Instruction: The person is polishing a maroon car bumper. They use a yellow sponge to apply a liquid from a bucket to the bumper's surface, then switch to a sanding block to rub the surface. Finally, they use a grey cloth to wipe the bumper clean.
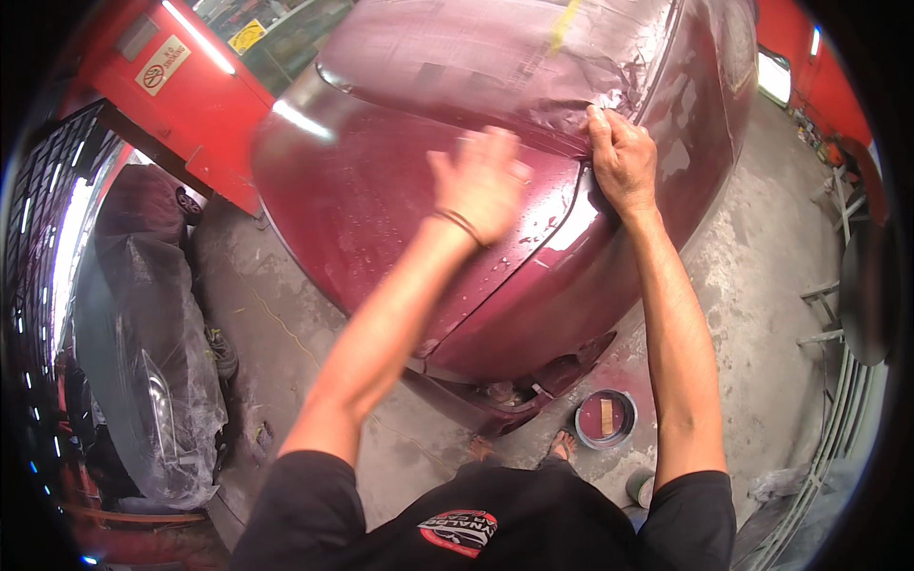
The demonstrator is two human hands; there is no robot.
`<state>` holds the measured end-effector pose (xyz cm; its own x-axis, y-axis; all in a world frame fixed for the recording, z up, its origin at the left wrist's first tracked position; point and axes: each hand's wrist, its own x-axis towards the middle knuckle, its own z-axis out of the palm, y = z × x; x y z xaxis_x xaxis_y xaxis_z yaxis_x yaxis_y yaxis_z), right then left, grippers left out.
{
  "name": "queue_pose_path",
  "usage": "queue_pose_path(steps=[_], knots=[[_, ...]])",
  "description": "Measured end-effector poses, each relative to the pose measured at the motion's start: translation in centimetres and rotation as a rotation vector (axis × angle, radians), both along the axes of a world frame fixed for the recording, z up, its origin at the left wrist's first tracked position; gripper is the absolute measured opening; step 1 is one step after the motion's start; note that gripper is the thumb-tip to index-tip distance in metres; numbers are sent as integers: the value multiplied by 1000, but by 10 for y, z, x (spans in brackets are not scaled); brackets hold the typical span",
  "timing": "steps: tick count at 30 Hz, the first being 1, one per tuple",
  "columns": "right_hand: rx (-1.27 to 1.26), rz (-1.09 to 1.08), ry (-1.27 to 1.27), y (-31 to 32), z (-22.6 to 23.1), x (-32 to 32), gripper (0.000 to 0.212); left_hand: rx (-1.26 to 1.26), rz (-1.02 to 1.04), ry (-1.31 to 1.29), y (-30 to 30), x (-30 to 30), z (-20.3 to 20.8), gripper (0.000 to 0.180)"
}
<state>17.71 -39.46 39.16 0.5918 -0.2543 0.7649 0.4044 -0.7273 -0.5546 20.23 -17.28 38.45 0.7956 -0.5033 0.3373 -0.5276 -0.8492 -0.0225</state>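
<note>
A dark red car body panel (381,205), wet with scattered droplets, spreads out before me. My left hand (484,186) is over it, fingers spread and smeared by motion; nothing shows in it. Whether the palm touches the paint I cannot tell. At the panel's upper right corner, my right hand (623,157) is closed, thumb and fingers pinching the crumpled edge of a plastic masking film (495,57). That film covers the glass beyond the panel. A dark seam runs down from near my right hand toward an open lamp recess (557,376).
A round tub (606,419) with reddish liquid and a tan block stands on the floor by my feet. Left is another car under plastic sheeting (157,352). A yellow cord (276,319) crosses the concrete. Metal stands (824,295) are at right, red walls (224,105) behind.
</note>
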Motion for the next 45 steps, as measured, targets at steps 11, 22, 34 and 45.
queue_pose_path(steps=[11,22,34,45], knots=[[-27,16,9,15,11,13,38,-63,201,163,68,36,22,61],[-36,-16,137,-19,-15,8,38,-51,122,211,189,-112,-3,59],[-173,-68,211,-16,-12,18,51,-328,307,28,203,-153,-42,63],[-218,-73,215,-6,-8,39,47,-1028,587,107,356,7,-46,68]])
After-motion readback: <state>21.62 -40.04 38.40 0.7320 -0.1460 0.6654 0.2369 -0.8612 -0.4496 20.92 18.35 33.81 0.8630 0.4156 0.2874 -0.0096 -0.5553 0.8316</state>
